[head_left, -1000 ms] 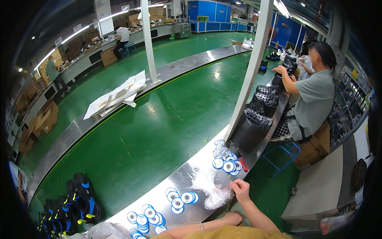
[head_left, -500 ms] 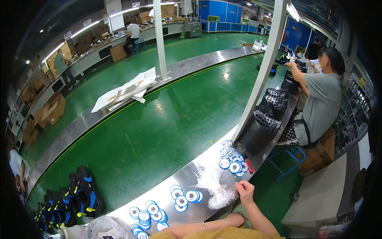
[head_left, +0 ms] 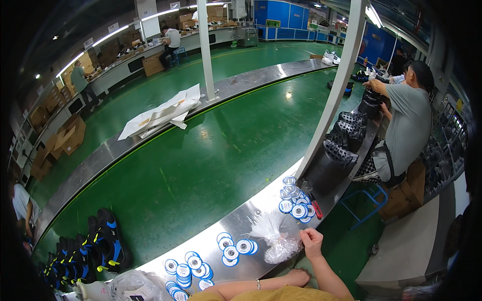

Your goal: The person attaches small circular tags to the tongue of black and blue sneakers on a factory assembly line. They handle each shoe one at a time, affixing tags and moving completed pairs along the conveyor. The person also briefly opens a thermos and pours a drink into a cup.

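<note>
My right hand (head_left: 312, 243) is raised beside a bundle of clear plastic strands (head_left: 273, 236) that lies on the metal bench. Its thumb and forefinger are pinched together; what they hold, if anything, is too small to make out. My left hand (head_left: 297, 277) lies low at the bench's near edge, the forearm with a bracelet crossing in front of me. Its fingers are hidden. Round blue-and-white tags (head_left: 230, 252) lie in loose stacks left of the bundle. Beyond it sits another heap of these round tags (head_left: 299, 211), with a red-handled tool (head_left: 316, 206) alongside.
Black shoes with blue and yellow parts (head_left: 107, 241) line the green floor side at left. A clear plastic bag (head_left: 135, 287) sits at lower left. A white post (head_left: 331, 95) rises from the bench. Black boots (head_left: 346, 133) stand near a seated co-worker (head_left: 409, 115) at right.
My hands keep nearly the same place and pose. The co-worker at right has lowered their hands onto a boot. The whole view has shifted slightly.
</note>
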